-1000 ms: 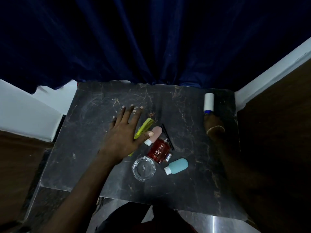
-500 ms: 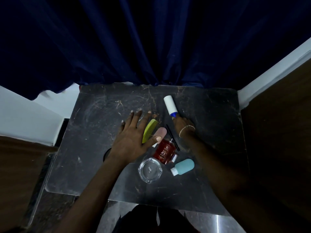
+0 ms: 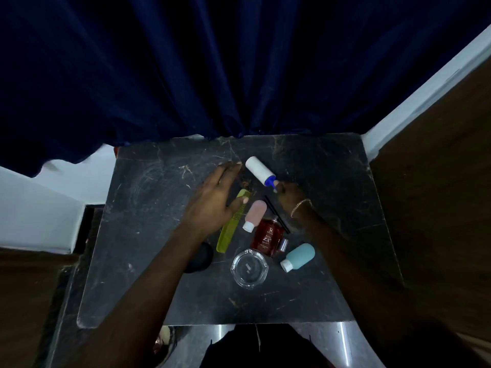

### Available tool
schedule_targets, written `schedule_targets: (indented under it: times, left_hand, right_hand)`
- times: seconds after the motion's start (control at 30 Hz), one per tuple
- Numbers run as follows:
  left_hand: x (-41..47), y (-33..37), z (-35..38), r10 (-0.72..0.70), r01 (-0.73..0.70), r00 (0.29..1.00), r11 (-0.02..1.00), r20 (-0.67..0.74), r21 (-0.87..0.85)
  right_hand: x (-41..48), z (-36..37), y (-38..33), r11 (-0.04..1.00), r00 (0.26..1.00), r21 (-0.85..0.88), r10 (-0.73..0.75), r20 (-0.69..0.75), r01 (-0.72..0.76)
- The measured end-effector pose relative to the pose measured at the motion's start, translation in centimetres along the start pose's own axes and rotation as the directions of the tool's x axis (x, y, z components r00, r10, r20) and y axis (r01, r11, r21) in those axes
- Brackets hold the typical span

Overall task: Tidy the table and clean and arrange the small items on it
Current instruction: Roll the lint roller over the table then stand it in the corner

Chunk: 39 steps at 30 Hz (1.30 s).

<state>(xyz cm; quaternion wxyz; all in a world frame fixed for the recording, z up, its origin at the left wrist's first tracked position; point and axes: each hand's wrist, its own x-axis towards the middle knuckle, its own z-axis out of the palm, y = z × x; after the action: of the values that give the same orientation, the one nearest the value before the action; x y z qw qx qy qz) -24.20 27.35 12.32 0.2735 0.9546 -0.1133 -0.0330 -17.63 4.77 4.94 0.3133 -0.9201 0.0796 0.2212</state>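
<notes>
- Across the middle of the frame, dark marble desk [image 3: 148, 235]; in the upper half, deep-blue curtain [image 3: 212, 75].
- At centre, left hand [image 3: 215, 200] laid out flat and open, fingers straight and close together, pointing toward the top of the frame; nothing gripped; thumb tip touching the upper end of the green comb [image 3: 231, 229].
- Just right of centre, right hand [image 3: 288, 193] with fingers curled round the blue handle of the white lint roller [image 3: 259, 171]; roller slanting up-left, white end just beside the left fingertips; touching the desk or raised off it: cannot tell.
- Just right of the comb, pink bottle [image 3: 255, 215], white cap toward the bottom of the frame; thin black stick [image 3: 276, 213] slanting between that bottle and the right wrist.
- Below the pink one, red perfume bottle [image 3: 267, 239] lying flat; lower again, clear glass ashtray [image 3: 249, 268]; at lower right of the cluster, teal bottle [image 3: 299, 257], white cap pointing lower left.
- Partly hidden under the left forearm, dark round thing [image 3: 204, 257]; too dim to identify.
</notes>
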Motion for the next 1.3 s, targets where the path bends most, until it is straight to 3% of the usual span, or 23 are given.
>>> schedule_targets:
  times: [0.33, 0.53, 0.67, 0.97, 1.1, 1.3]
  left_hand:
    - [7.4, -0.8, 4.1, 0.080, -0.084, 0.989, 0.996, 0.124, 0.025]
    - [12.5, 1.7, 6.4, 0.139, -0.139, 0.980, 0.990, 0.142, -0.015]
    - [15.3, 3.3, 8.6, 0.123, -0.113, 0.982, 0.991, 0.146, -0.072]
    - [21.9, 6.3, 14.6, 0.065, -0.035, 0.993, 0.955, 0.094, -0.295]
    - [24.7, 8.2, 16.4, 0.009, 0.037, 0.993, 0.929, 0.121, -0.368]
    - [28.7, 10.6, 18.5, -0.060, 0.129, 0.980, 0.919, 0.190, -0.373]
  right_hand:
    - [-2.2, -5.7, 1.1, 0.990, 0.979, 0.043, -0.123, -0.163, 0.131]
    - [-1.2, -10.6, 0.8, 0.964, 0.958, -0.066, -0.263, -0.110, 0.257]
    - [0.9, -13.6, 1.3, 0.948, 0.945, -0.122, -0.307, -0.114, 0.293]
    - [6.9, -18.2, 4.5, 0.952, 0.903, 0.049, -0.270, -0.334, 0.303]
    - [9.4, -20.0, 5.3, 0.956, 0.915, 0.025, -0.270, -0.301, 0.291]
    - [12.7, -22.0, 5.9, 0.941, 0.916, -0.145, -0.332, -0.226, 0.306]
